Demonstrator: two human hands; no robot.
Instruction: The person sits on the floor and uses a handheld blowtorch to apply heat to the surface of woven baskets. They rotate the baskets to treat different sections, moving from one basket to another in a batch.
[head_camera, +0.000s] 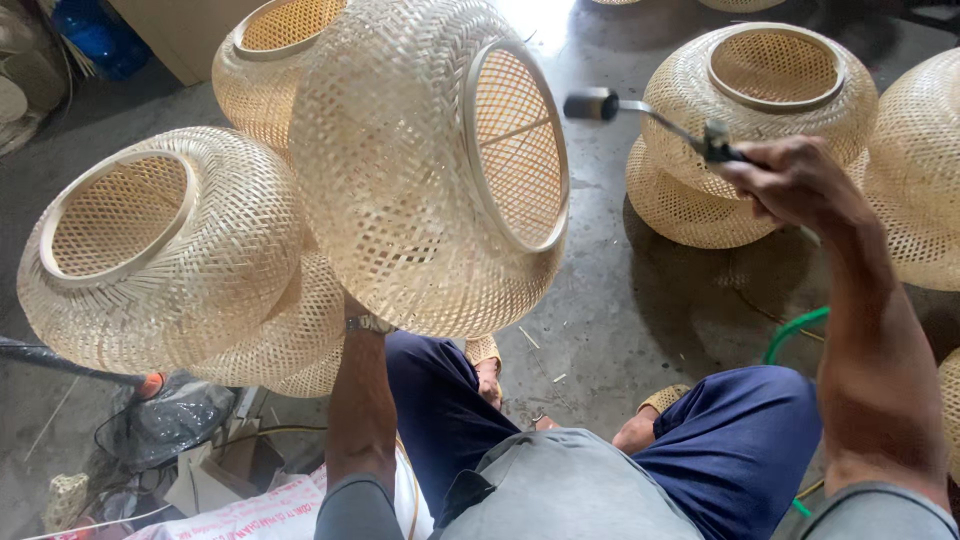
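A round woven bamboo lampshade (400, 170) is held up in front of me, its ringed opening turned to the right. My left hand is hidden behind it; only the forearm and a wristwatch (368, 324) show beneath. My right hand (790, 180) grips the handle of a metal torch-like tool (650, 118). The tool's dark nozzle (592, 104) points left, close to the lampshade's opening rim.
Several more woven shades surround me: a stack at left (170, 250), one behind (262, 60), a stacked pair at right (760, 110), another at the far right (915, 170). A green hose (795, 330) lies on the concrete floor. A fan (160, 415) is at lower left.
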